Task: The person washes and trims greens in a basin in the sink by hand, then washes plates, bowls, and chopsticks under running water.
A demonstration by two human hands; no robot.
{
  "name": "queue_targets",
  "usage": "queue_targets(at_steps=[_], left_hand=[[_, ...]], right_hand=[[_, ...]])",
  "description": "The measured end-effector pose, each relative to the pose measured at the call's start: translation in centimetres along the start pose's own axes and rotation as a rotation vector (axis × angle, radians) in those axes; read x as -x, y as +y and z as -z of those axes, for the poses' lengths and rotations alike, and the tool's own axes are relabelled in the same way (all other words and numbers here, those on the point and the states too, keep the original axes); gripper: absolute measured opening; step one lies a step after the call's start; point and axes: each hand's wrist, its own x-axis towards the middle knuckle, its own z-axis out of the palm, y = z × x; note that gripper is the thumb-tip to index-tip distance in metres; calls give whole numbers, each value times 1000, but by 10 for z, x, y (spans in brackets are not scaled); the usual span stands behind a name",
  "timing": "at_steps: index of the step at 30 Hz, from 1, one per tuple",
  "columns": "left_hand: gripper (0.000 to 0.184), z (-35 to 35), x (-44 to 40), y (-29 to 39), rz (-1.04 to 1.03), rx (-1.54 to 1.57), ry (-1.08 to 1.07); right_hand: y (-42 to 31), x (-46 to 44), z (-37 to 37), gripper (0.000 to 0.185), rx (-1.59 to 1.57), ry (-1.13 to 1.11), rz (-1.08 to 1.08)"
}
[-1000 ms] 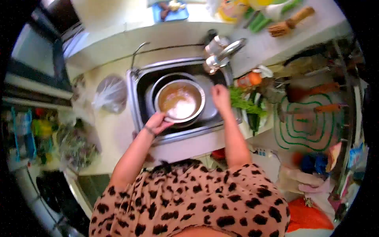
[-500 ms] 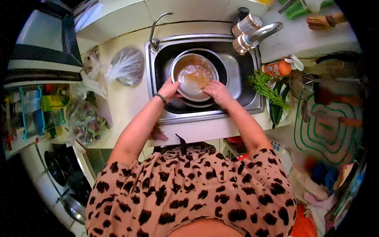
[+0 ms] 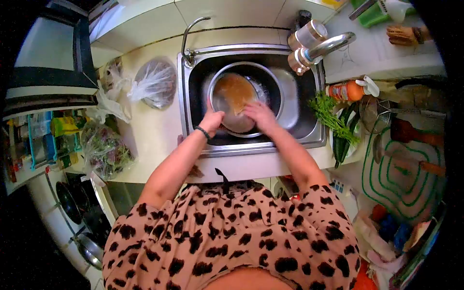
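A metal bowl [image 3: 223,79] with cloudy liquid and a brownish mass in it is over a larger round basin [image 3: 276,87] in the steel sink [image 3: 299,104]. My left hand [image 3: 212,120] grips the bowl's lower-left rim, thumb on the inner side. The bowl looks tilted. My right hand [image 3: 260,116] is at the bowl's lower right, with its fingertips at the edge of the brownish mass. Whether those fingers pinch anything is hard to make out.
A curved thin tap [image 3: 186,36] and a larger faucet [image 3: 333,44] stand behind the sink. Bagged food [image 3: 157,84] lies left. Right are greens [image 3: 333,116], an orange spray bottle [image 3: 350,91] and a strainer [image 3: 369,113].
My right hand, away from the bowl a second ago, is now at its lower right. Since half a second ago the bowl has tilted and the brownish mass has shifted. The camera view has moved too.
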Motion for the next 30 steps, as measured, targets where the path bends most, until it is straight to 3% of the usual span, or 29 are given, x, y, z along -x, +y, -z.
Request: queue_targets(at_steps=[2, 4, 5, 6, 7, 8, 9, 10, 12, 13, 14, 15, 16, 18, 19, 20, 22, 23, 24, 26, 27, 28, 29, 30], left_hand=[[95, -11, 7, 5, -10, -49, -14], [95, -25, -7, -23, -428, 136, 226], [97, -27, -15, -36, -605, 124, 263], [95, -24, -14, -34, -537, 154, 217], [92, -22, -23, -36, -516, 222, 133], [89, -21, -2, -10, -197, 105, 115], [87, -28, 16, 13, -97, 12, 127], [86, -25, 12, 11, -66, -26, 129], [85, -17, -13, -7, -655, -710, 413], [87, -17, -11, -4, -601, -646, 355], [87, -17, -9, -2, -608, -643, 357], [88, -22, 1, 7, -625, -808, 358], [88, -26, 9, 12, -639, -972, 359], [88, -31, 15, 10, -703, -990, 372], [86, -32, 12, 7, -688, -1006, 395], [85, -31, 7, 8, -675, -1023, 421], [81, -34, -1, 7, -578, -969, 464], [79, -28, -17, -1, -586, -902, 487], [78, -22, -34, -10, -603, -845, 482], [75, -16, -47, -12, -474, -758, 443], [74, -11, -58, -22, -495, -739, 426], [75, -8, -72, -27, -450, -678, 405], [75, -11, -73, -24, -384, -573, 419], [74, -11, -75, -18, -318, -469, 438]], right_hand=[[5, -8, 14, 29, 131, -49, 12], [-28, -27, 15, 31, -279, -257, -572], [-37, -23, -1, 38, -575, -82, -189], [-35, -15, -15, 44, -621, -132, -301], [-32, -16, 7, 40, -279, -203, -147], [-4, -1, -12, 38, -74, -166, -126], [-1, 1, 10, 39, 208, -251, -160], [9, 4, 15, 42, 319, -180, -115], [17, 5, 18, 44, 376, -269, -288], [18, 3, 20, 44, 383, -264, -286], [19, 1, 21, 46, 214, -298, -436], [22, -3, 23, 47, 41, -331, -580], [25, -5, 22, 47, 48, -330, -571], [34, -9, 14, 46, -254, -114, -806], [49, -2, -7, 40, -200, 99, -840], [64, -1, -35, 40, -204, 105, -825], [77, -1, -85, 40, -239, 549, -1199], [66, -10, -101, 34, -427, 493, -1394], [64, -25, -117, 25, -1181, 776, -1754], [31, -43, -124, 25, -1753, 769, -1277], [8, -57, -93, 27, -1845, 569, -1242], [-19, -74, -65, 30, -1720, 455, -1156], [-17, -64, -93, 35, -1161, 293, -828], [-46, -69, -57, 37, -1162, 265, -803]])
